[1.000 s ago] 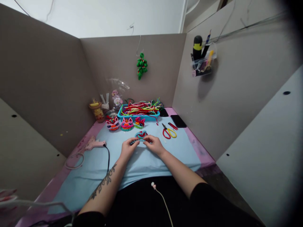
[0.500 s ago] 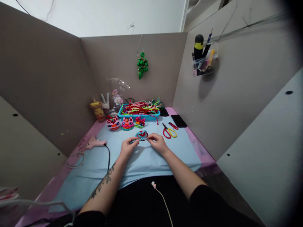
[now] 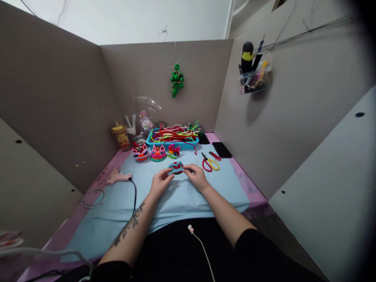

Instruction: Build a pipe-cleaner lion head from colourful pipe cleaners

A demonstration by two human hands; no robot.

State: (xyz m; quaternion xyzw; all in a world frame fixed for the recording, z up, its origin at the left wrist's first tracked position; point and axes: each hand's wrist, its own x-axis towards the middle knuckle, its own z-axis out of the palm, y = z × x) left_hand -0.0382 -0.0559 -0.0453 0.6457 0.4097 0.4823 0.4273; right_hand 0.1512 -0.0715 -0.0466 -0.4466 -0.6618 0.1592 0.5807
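Observation:
Between my two hands is a small blue and red braided piece (image 3: pixel 176 168), held just above the light blue cloth (image 3: pixel 188 199). My left hand (image 3: pixel 161 181) pinches its left end. The fingers of my right hand (image 3: pixel 196 176) close on its right end. Three colourful animal-head figures stand in a row behind it: a pink and orange one (image 3: pixel 140 153), a pink and teal one (image 3: pixel 158 153) and a pink and green one (image 3: pixel 173 151).
A blue basket (image 3: pixel 183 145) of fuzzy stems stands at the back. Scissors (image 3: pixel 210 163), a red cutter (image 3: pixel 215 156) and a phone (image 3: pixel 222 150) lie right. A pink glue gun (image 3: pixel 118 177) with its cord lies left. Partition walls (image 3: pixel 164 86) surround the table.
The blue strip's loose left end has come up against the braided piece, which now sits more compactly between my hands. Both hands have shifted slightly.

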